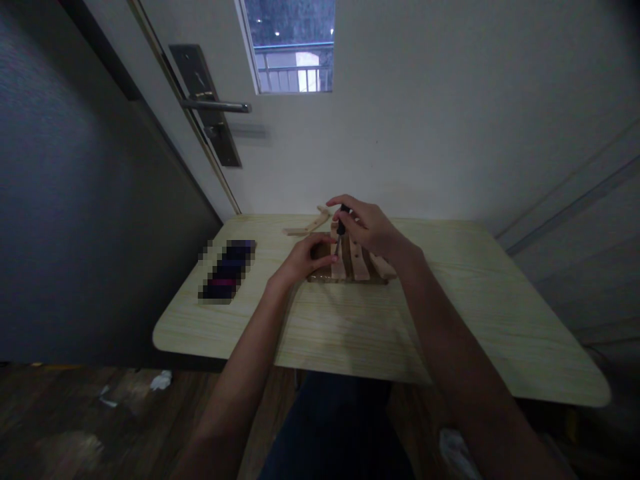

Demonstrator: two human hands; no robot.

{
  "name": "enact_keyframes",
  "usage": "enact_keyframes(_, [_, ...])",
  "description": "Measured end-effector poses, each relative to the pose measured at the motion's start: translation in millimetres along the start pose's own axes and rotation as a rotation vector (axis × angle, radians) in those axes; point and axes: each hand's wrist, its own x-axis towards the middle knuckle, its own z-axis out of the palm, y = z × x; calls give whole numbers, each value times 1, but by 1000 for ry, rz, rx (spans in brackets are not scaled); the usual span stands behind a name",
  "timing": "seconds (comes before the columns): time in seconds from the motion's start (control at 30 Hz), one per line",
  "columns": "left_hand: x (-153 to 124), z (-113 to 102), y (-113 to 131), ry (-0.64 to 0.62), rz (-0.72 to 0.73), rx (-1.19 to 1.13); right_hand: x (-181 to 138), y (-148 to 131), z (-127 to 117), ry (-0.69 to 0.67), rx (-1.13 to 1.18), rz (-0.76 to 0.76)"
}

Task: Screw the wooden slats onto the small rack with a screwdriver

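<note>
A small wooden slatted assembly (356,267) lies on the light wood table (350,320), near its middle back. My right hand (367,227) is closed round the black handle of a screwdriver (341,227), held upright with its tip down on the slats. My left hand (303,259) rests curled against the assembly's left end, fingers gripping its edge. Both forearms reach in from the bottom of the view.
Loose wooden pieces (307,225) lie just behind the assembly. A dark blurred-out object (227,270) sits on the table's left part. A white door with a metal lever handle (215,105) and a small window (293,45) stands behind. Scraps lie on the dark floor (75,413).
</note>
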Motion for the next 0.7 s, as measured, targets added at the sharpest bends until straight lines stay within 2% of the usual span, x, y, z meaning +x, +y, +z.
enact_keyframes(0.23, [0, 0, 3, 0, -19, 16, -2, -4, 1, -4, 37, -22])
enact_keyframes(0.4, [0, 0, 0, 10, 11, 52, -1, 2, 8, 151, 124, 56])
enact_keyframes(0.53, [0, 0, 0, 8, 8, 64, -1, 2, 11, 205, 169, 33])
enact_keyframes(0.7, [0, 0, 1, 6, 10, 42, -8, -2, 7, 179, 184, 27])
